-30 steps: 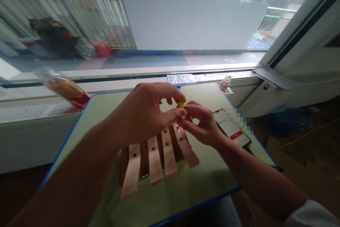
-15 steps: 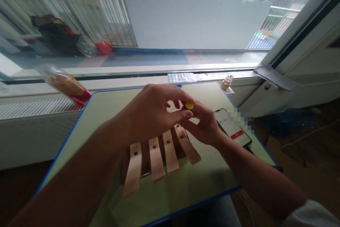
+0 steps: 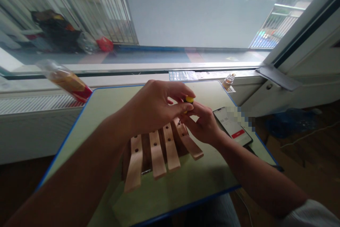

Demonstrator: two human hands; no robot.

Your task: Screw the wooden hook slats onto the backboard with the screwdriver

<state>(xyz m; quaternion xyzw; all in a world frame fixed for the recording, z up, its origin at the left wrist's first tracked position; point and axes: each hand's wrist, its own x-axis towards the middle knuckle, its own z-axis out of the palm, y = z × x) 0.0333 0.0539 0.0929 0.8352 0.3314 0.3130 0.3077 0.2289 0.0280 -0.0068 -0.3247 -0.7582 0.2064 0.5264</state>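
Note:
My left hand point(image 3: 156, 108) has its thumb and fingers closed round the yellow and black handle point(image 3: 189, 100) of what looks like a short screwdriver, held upright. My right hand point(image 3: 206, 122) is just below and to the right of it, thumb and index finger bent together at the far end of the rightmost wooden strip; what they pinch is hidden. Several pale wooden strips point(image 3: 158, 159) with dark screws or holes lie over a brown wooden base point(image 3: 146, 152). The rightmost strip point(image 3: 192, 147) sits at an angle. My left hand covers the strips' far ends.
A phone point(image 3: 228, 124) with a lit screen lies on the blue-edged table point(image 3: 207, 181), right of my hands. A tilted bottle point(image 3: 67, 80) stands by the left table corner, a small clear bottle point(image 3: 228, 81) by the right one. A window point(image 3: 202, 25) rises behind.
The screwdriver handle sits slightly higher in view, showing more of its yellow and black, and my left fingers have shifted round it. The view has tilted slightly; my right hand stays by the rightmost strip.

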